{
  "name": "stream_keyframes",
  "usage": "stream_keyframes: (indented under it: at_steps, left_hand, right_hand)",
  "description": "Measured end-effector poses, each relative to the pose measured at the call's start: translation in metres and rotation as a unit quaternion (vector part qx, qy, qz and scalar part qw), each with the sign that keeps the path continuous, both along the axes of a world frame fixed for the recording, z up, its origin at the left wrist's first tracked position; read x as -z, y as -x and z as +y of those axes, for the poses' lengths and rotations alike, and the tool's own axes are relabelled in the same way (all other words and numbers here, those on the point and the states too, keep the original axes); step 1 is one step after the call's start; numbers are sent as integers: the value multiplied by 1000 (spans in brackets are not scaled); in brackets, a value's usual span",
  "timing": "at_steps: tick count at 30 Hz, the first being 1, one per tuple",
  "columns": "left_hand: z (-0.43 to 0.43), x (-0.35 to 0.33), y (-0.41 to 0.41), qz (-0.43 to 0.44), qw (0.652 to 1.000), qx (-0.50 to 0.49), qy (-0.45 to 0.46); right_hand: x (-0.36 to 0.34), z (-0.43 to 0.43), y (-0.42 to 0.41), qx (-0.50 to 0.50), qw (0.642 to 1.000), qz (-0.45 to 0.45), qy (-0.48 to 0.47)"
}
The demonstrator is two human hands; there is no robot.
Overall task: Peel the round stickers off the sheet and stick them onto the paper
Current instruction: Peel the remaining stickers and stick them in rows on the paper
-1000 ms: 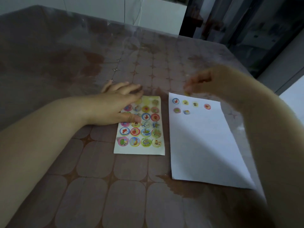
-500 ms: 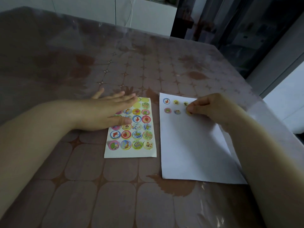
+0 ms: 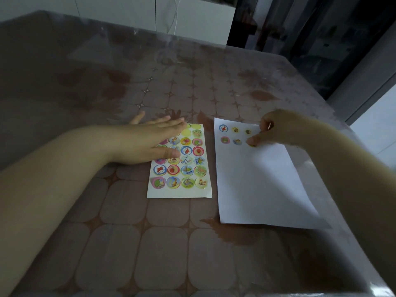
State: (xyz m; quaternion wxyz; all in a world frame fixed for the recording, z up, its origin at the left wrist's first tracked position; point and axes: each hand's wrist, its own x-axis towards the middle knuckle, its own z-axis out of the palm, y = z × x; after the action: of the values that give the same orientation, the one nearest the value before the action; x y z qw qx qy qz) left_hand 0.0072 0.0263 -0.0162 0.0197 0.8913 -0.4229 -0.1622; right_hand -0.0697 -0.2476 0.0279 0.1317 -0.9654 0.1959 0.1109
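Note:
The sticker sheet lies on the table with several rows of colourful round stickers; a few top spots are bare yellow circles. My left hand lies flat on the sheet's upper left part, fingers straight, thumb pressing down. To its right lies the white paper, with several stuck stickers in two rows near its top edge. My right hand hovers over the paper's top right with fingers curled. Its thumb tip presses a yellow sticker at the end of the second row.
The table wears a brown patterned cloth under clear plastic. Its right edge runs close beside the paper. White cabinets and a dark doorway stand beyond the far edge.
My right hand came down from above the paper's top edge and set the sticker into the second row. My left hand stayed flat on the sheet.

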Motion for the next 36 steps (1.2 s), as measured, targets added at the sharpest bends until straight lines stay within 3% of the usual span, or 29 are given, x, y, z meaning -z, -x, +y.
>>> stream_keyframes:
  at_steps: [5, 8, 11, 19, 25, 31, 36]
  left_hand:
    - [-2, -9, 7, 2, 1000, -6, -14]
    - [-4, -12, 11, 1, 1000, -6, -9]
    - [-3, -13, 12, 3, 1000, -6, -7]
    - [-5, -15, 12, 6, 999, -2, -44]
    - [-4, -11, 9, 11, 1000, -9, -18]
    - [0, -14, 10, 17, 998, -20, 59]
    - [2, -11, 6, 5, 998, -9, 70]
  right_hand:
    - [-9, 31, 0, -75, 979, -181, -59]
    - [0, 63, -6, -152, 959, -222, -87]
    - [17, 79, -15, -176, 957, -218, -82]
    - [32, 75, -18, -142, 949, -233, -159]
    - [15, 65, -13, -92, 942, -252, -203]
    - [-34, -11, 23, -24, 993, -91, -78]
    - [4, -17, 38, 68, 966, -124, -214]
